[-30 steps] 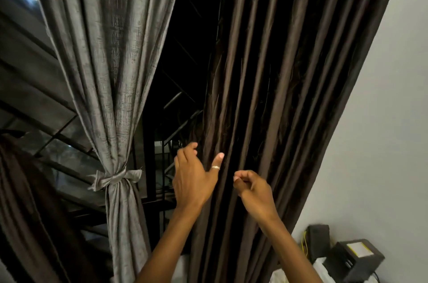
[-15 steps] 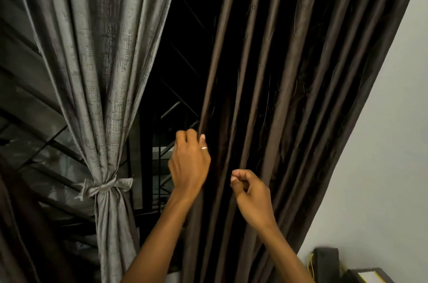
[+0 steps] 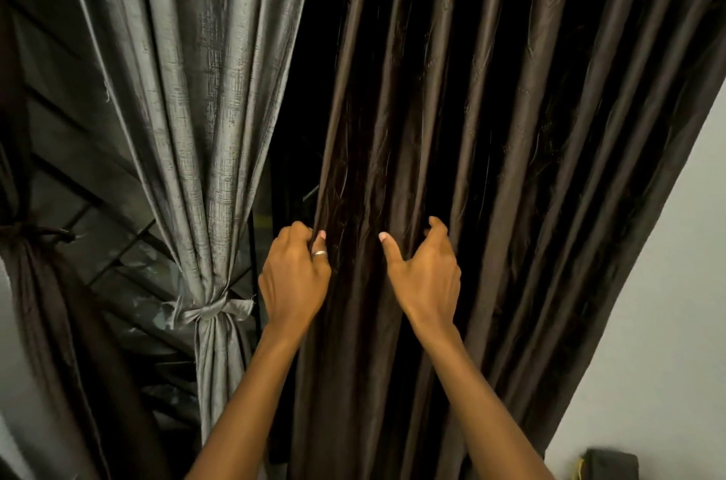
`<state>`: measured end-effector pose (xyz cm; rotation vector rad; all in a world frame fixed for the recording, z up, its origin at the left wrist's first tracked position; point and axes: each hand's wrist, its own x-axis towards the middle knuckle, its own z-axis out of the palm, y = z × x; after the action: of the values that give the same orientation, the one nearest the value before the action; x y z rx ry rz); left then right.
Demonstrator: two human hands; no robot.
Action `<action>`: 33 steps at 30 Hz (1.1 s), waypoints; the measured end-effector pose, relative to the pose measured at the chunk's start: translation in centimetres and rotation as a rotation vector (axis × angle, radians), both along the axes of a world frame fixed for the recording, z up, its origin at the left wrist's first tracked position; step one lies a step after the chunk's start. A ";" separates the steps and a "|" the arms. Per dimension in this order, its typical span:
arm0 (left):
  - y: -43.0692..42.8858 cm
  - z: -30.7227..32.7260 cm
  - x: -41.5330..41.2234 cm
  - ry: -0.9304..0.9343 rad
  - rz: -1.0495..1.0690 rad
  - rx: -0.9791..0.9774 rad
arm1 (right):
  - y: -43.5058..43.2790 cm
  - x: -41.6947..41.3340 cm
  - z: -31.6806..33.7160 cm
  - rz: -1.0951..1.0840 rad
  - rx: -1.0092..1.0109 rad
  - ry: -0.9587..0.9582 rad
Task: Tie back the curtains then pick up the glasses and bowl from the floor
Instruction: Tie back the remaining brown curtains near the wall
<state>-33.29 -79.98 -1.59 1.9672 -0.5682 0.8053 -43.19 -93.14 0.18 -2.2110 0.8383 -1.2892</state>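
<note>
A dark brown curtain (image 3: 510,149) hangs loose in long folds over the middle and right of the head view. My left hand (image 3: 294,279), with a ring on the thumb, grips the curtain's left edge between thumb and curled fingers. My right hand (image 3: 426,271) is spread against the folds a little to the right, thumb out and fingers bent round a pleat. A grey curtain (image 3: 196,106) on the left is gathered and tied with a grey bow (image 3: 212,312). No glasses or bowl are in sight.
Another dark curtain (image 3: 35,283) is tied back at the far left. Dark window glass with bars (image 3: 118,255) shows behind the grey curtain. A white wall (image 3: 668,303) is on the right, with a dark box (image 3: 611,464) at the bottom right corner.
The camera has tilted up and closer. My left hand closed on the brown curtain's edge. My right hand opened from a loose fist and moved right onto the folds.
</note>
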 end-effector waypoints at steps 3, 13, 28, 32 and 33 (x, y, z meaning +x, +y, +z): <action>0.3 -0.1 -0.4 -0.003 -0.013 -0.017 | -0.9 0.2 0.4 -0.044 -0.029 0.059; -2.0 -0.4 -3.2 0.087 -0.195 -0.028 | 2.0 0.7 -2.2 0.476 0.019 -0.118; -1.7 1.9 -4.7 0.449 -0.525 -0.127 | 3.1 -0.7 -3.2 0.496 -0.008 -0.054; -2.6 2.8 -5.4 0.253 -0.275 0.080 | 3.0 -0.9 -3.4 0.450 -0.027 -0.031; -2.9 3.0 -5.7 0.219 -0.226 0.111 | 3.0 -0.9 -3.4 0.449 -0.045 -0.043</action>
<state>-38.94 -82.83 1.40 2.0153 -0.7004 0.4205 -44.10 -90.13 -3.26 -2.2264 0.2703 -1.1332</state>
